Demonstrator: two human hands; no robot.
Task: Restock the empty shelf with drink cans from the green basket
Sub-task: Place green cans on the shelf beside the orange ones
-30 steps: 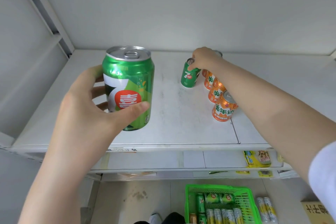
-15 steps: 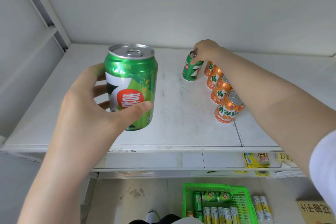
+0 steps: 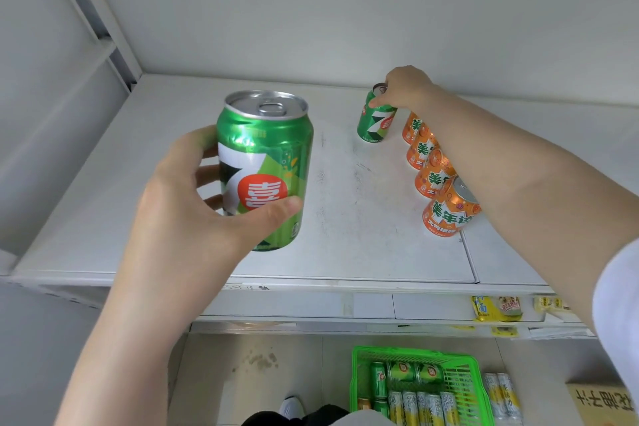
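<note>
1. My left hand [image 3: 193, 204] is wrapped around a green can [image 3: 264, 169], thumb across the front and fingers behind, holding it upright above the front part of the shelf [image 3: 345, 218]; its long axis is vertical, lid up.
2. My right hand [image 3: 403, 88] reaches to the back of the shelf, fingers curled over the top rim of a second green can [image 3: 375, 121], which stands, slightly tilted, with its base at the shelf surface.
3. Governing relation: the second green can opens a new column just left of the orange cans [image 3: 446, 207]. The empty spot in front of it lies ahead and to the right of my left hand, so, in my judgement, the held can travels forward and rightward, kept upright. The left hand is the nearer one.
4. Count on the shelf: four orange cans in one front-to-back file, one green can beside them; one more green can in hand.
5. The green basket [image 3: 356, 387] sits on the floor below, holding several green and pale yellow cans; the exact number cannot be told
</note>
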